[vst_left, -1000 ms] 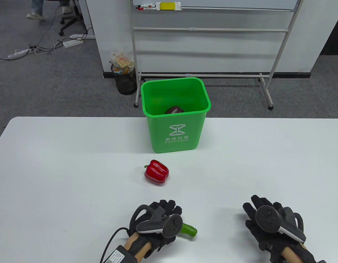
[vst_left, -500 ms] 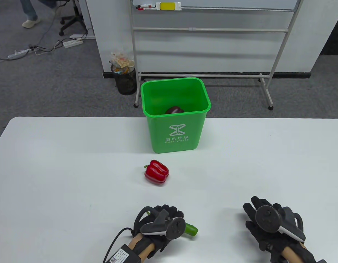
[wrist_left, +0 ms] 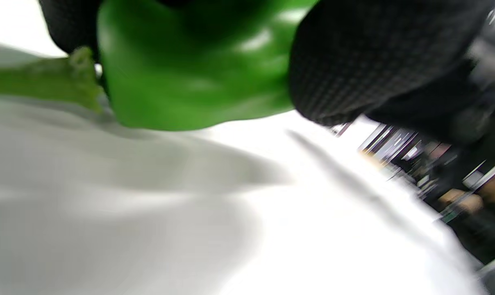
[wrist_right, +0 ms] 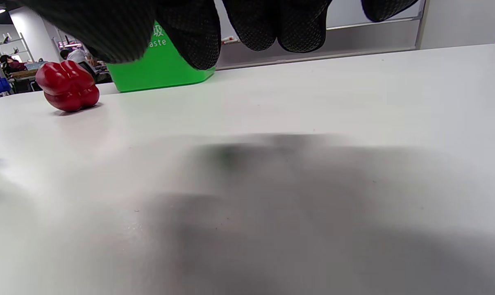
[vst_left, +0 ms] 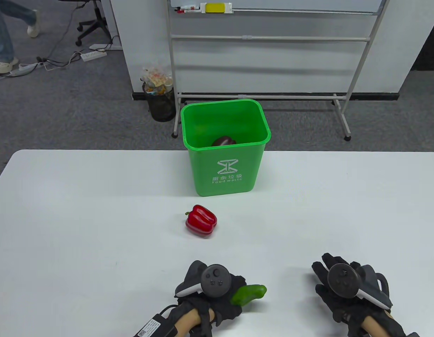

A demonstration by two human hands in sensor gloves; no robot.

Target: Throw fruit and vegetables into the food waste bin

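The left grip [vst_left: 217, 293] is clamped on a green vegetable [vst_left: 248, 294], whose free end juts out to its right above the worktop [vst_left: 79, 210]. The right grip [vst_left: 347, 288] lies flat, fingers spread apart, holding nothing. Beyond the left grip sits a red pepper [vst_left: 200, 221], then the food waste bin [vst_left: 225, 168] with a dark item [vst_left: 224, 141] inside.

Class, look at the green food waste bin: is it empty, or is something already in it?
Not empty. The green bin stands upright and open-topped, with one dark rounded item at its bottom; what it is cannot be told.
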